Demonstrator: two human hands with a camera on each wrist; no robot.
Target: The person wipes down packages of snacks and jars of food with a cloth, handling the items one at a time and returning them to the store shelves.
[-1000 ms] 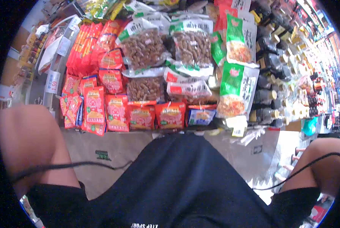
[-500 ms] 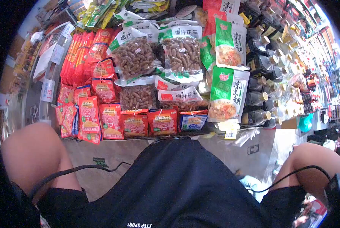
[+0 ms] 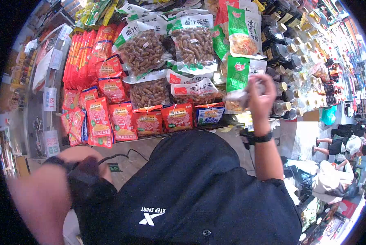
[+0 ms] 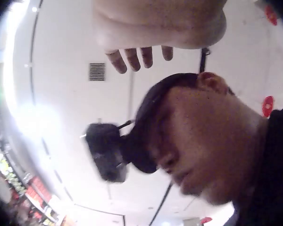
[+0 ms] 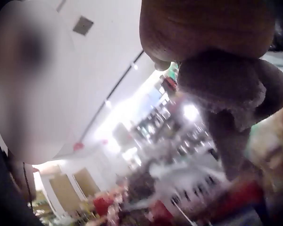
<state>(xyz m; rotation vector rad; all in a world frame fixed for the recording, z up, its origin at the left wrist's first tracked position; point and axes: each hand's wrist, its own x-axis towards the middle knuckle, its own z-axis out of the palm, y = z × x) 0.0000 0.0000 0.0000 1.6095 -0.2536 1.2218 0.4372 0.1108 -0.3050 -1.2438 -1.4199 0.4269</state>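
Observation:
My right hand (image 3: 261, 96) is stretched out over the right end of the shelf, gripping a crumpled grey cloth (image 3: 237, 96). The right wrist view shows the cloth (image 5: 221, 84) bunched under the palm, one end hanging down. In the head view, hand and cloth overlap a green-and-white food pouch (image 3: 238, 75) with a noodle picture. My left hand (image 4: 160, 23) is raised near the head, fingers loosely bent, nothing visible in it; the head view shows only its blurred arm at lower left.
Bags of peanuts (image 3: 193, 45) fill the shelf's middle, with red sachets (image 3: 99, 118) hanging along the front edge and red packets (image 3: 83, 59) at left. Dark bottles (image 3: 279, 61) stand in rows at right. A cable (image 3: 121, 155) hangs at left; people (image 3: 330, 177) are at far right.
My right arm has swung from bent at the side to reaching forward, bringing the hand and grey cloth into the head view. The left arm has shifted and is blurred.

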